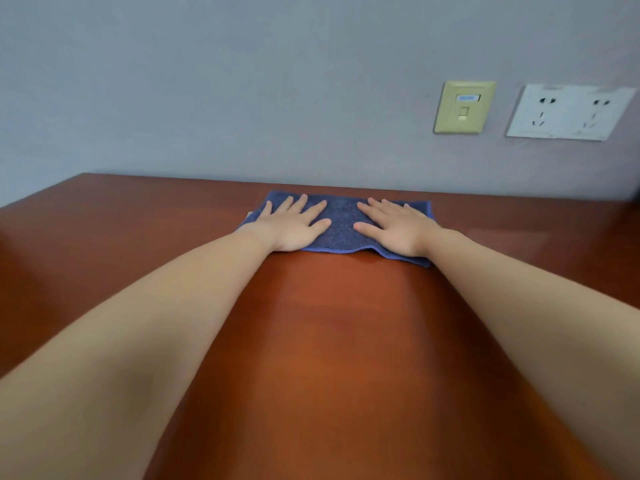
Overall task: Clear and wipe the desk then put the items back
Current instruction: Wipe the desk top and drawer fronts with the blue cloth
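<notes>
A blue cloth (341, 223) lies spread flat on the reddish-brown wooden desk (329, 341), close to the desk's far edge by the wall. My left hand (294, 225) presses on the cloth's left half, palm down with fingers straight and spread. My right hand (394, 226) presses on its right half the same way. Both arms stretch far forward across the desk. The cloth's near hem shows between my wrists.
A grey wall rises right behind the desk. On it, up at the right, are a beige network socket (464, 107) and a white double power outlet (568, 112). The desk's left edge (41, 190) slants toward the near left.
</notes>
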Demonstrator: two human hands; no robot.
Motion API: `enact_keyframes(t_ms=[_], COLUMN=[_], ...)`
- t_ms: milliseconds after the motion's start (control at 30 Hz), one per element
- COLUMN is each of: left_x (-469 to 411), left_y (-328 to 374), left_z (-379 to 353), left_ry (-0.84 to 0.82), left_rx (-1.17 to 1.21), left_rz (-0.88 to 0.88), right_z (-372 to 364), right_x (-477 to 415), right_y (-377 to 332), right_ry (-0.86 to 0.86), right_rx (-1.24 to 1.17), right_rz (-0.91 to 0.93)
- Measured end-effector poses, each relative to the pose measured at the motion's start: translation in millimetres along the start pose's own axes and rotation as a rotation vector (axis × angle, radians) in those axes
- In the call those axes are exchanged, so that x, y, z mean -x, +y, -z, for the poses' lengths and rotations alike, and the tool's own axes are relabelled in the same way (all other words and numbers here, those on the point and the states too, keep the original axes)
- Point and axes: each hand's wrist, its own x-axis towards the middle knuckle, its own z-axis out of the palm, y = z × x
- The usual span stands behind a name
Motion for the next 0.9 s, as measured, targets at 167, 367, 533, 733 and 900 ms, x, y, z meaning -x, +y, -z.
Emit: enact_keyframes(t_ms=[167, 367, 533, 733, 900], left_x=[70, 147, 212, 276, 316], left_y=[13, 32, 49, 73, 96], left_z=[-9, -17, -24, -30, -26], left_ry=[0.002, -0.014, -0.024, -0.076, -0.052], left_rx=[0.005, 0.000, -0.004, -0.006, -0.099], left_rz=[-0.029, -0.029, -0.021, -0.013, -0.171], right_z=[-7, -13, -17, -20, -20], right_x=[64, 141, 205, 274, 328], right_y=[-19, -45, -65, -78, -74], right_ry=[-0.006, -0.011, -0.015, -0.019, -0.032], right_rx=[-0.006, -0.007, -0.027, -0.046, -0.047], right_rz=[0.006, 0.006, 0.012, 0.021, 0.058])
